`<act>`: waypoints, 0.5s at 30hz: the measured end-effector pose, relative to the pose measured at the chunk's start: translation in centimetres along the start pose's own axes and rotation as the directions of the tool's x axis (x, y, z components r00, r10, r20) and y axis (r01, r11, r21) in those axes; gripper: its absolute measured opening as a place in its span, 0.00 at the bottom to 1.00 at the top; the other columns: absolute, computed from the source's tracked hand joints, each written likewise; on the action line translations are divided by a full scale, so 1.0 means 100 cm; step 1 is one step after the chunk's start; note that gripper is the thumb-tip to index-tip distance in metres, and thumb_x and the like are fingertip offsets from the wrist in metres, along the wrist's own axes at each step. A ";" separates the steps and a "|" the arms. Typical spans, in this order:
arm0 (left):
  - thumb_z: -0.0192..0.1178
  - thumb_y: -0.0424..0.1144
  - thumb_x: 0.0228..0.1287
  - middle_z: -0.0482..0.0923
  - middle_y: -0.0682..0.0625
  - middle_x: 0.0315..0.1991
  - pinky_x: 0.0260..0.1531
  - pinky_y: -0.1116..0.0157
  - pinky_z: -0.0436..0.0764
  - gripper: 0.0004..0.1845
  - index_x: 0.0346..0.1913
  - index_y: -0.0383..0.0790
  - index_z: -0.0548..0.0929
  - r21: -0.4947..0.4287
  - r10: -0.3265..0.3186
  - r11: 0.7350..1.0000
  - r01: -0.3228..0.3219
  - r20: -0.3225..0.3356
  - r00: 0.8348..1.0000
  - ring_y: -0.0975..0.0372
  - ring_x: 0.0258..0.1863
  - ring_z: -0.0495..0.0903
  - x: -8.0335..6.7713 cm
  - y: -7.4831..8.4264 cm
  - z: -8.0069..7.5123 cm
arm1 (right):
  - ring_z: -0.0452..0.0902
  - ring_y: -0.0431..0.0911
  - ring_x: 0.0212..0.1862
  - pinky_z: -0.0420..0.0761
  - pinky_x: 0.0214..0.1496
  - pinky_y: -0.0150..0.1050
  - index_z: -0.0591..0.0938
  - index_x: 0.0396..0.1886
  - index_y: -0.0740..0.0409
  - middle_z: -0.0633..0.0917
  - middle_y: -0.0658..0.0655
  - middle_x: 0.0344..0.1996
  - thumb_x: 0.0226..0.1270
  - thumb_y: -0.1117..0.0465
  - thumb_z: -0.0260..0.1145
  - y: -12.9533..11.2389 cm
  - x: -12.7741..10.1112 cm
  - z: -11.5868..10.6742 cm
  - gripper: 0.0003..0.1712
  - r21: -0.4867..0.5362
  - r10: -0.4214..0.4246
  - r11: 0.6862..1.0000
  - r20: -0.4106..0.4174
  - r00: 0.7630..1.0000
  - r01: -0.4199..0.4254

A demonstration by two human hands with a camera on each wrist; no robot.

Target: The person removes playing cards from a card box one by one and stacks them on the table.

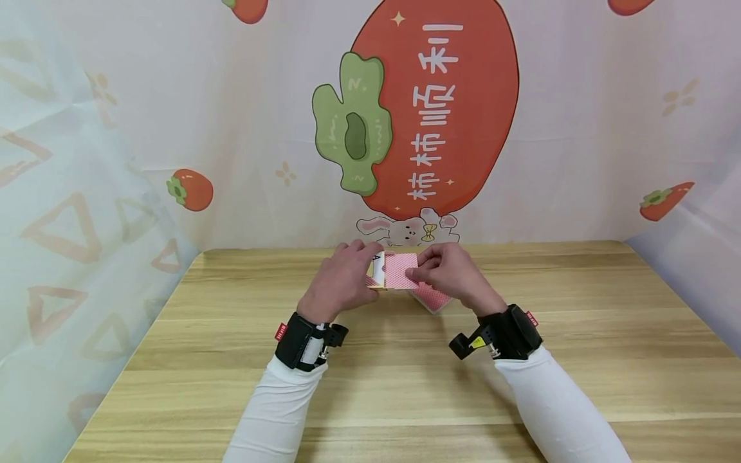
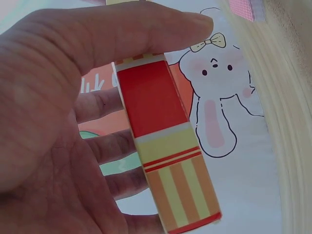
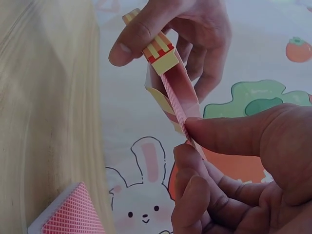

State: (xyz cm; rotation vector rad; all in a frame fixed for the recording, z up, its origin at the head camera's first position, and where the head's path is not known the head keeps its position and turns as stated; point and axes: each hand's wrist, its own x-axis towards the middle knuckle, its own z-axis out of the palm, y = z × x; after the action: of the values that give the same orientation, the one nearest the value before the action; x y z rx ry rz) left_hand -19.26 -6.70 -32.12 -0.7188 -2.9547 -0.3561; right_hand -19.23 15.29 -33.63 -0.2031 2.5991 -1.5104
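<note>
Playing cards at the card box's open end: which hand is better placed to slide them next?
Probably the right hand: it pinches the playing cards by their exposed end, while the left hand is occupied gripping the card box.

The left hand (image 1: 341, 283) hides part of the box (image 2: 153, 100); right of the box, cards (image 1: 399, 270) and the right hand (image 1: 454, 273) partly cover the deck (image 1: 431, 299), which the right wrist view cuts off

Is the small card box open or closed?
Open: at least one card, pinched by the right hand, reaches between the spread flaps of the box.
</note>
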 end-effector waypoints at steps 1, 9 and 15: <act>0.79 0.39 0.46 0.77 0.45 0.49 0.35 0.55 0.80 0.41 0.68 0.45 0.75 0.001 -0.001 1.000 0.001 0.001 1.000 0.51 0.46 0.73 0.000 0.000 0.000 | 0.77 0.51 0.31 0.78 0.35 0.43 0.81 0.42 0.65 0.85 0.57 0.28 0.63 0.58 0.75 0.000 0.000 -0.001 0.17 0.003 0.004 1.000 0.003 1.000 -0.004; 0.79 0.39 0.46 0.77 0.46 0.48 0.35 0.56 0.80 0.41 0.67 0.46 0.76 0.000 -0.017 1.000 0.017 0.007 1.000 0.52 0.45 0.73 -0.001 -0.001 -0.002 | 0.80 0.56 0.37 0.79 0.37 0.42 0.81 0.43 0.64 0.86 0.59 0.32 0.63 0.55 0.75 0.002 0.001 -0.004 0.19 -0.068 -0.021 0.998 -0.023 1.000 0.019; 0.80 0.40 0.46 0.78 0.45 0.51 0.39 0.52 0.80 0.41 0.67 0.46 0.75 0.015 -0.021 1.000 0.020 0.028 0.999 0.50 0.48 0.74 0.000 0.001 0.000 | 0.77 0.54 0.49 0.79 0.49 0.47 0.81 0.49 0.61 0.83 0.58 0.45 0.59 0.57 0.78 -0.001 -0.002 -0.003 0.22 -0.238 -0.254 0.944 -0.075 0.964 0.230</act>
State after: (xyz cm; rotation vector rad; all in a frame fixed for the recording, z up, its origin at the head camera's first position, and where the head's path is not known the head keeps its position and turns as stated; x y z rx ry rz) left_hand -19.17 -6.59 -32.08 -0.6984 -2.9901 -0.3278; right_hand -19.10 15.49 -33.43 -0.4972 2.9223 -1.3174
